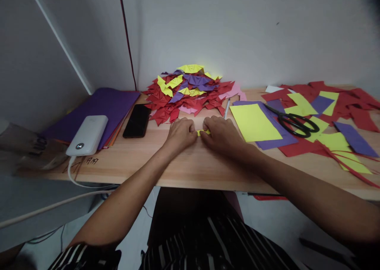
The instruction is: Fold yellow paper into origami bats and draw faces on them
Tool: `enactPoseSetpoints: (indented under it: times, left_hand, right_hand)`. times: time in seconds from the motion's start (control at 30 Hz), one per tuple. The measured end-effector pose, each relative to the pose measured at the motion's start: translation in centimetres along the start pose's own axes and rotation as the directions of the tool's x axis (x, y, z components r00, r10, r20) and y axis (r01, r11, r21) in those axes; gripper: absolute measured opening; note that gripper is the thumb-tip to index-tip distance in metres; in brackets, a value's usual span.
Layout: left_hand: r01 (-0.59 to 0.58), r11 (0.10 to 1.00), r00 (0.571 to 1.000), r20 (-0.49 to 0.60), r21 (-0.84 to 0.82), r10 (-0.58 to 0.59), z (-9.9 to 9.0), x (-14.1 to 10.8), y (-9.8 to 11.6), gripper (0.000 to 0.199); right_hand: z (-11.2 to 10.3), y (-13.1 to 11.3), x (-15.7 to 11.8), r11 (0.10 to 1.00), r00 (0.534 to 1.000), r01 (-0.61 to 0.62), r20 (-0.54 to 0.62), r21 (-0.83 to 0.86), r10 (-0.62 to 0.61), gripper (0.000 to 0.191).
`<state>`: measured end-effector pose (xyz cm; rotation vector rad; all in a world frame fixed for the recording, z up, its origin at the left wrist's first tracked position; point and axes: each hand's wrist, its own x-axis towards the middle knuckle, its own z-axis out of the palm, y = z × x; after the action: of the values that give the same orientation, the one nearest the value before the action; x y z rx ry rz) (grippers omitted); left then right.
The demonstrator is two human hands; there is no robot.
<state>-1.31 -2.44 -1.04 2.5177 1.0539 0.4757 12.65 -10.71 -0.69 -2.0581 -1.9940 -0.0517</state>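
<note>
A small piece of yellow paper lies between my hands, low over the wooden table. My left hand is closed, its thumb and finger pinching the paper's left end. On the other end, my right hand is curled in the same way. Most of the paper is hidden under my fingers, so its folds cannot be made out. Just behind my hands rises a heap of folded paper figures in red, yellow, purple and pink; some yellow ones carry drawn faces.
Left are a black phone, a white power bank with a cable, and purple sheets. A pen lies behind my right hand. Further right are a yellow sheet, black-handled scissors and red paper scraps.
</note>
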Motion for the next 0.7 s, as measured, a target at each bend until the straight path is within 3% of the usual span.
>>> enactPoseSetpoints:
  times: [0.7]
  left_hand:
    - [-0.001, 0.999, 1.0, -0.007, 0.039, 0.001, 0.49, -0.02, -0.03, 0.02]
  right_hand:
    - [0.06, 0.21, -0.01, 1.0, 1.0, 0.007, 0.011, -0.001, -0.007, 0.012]
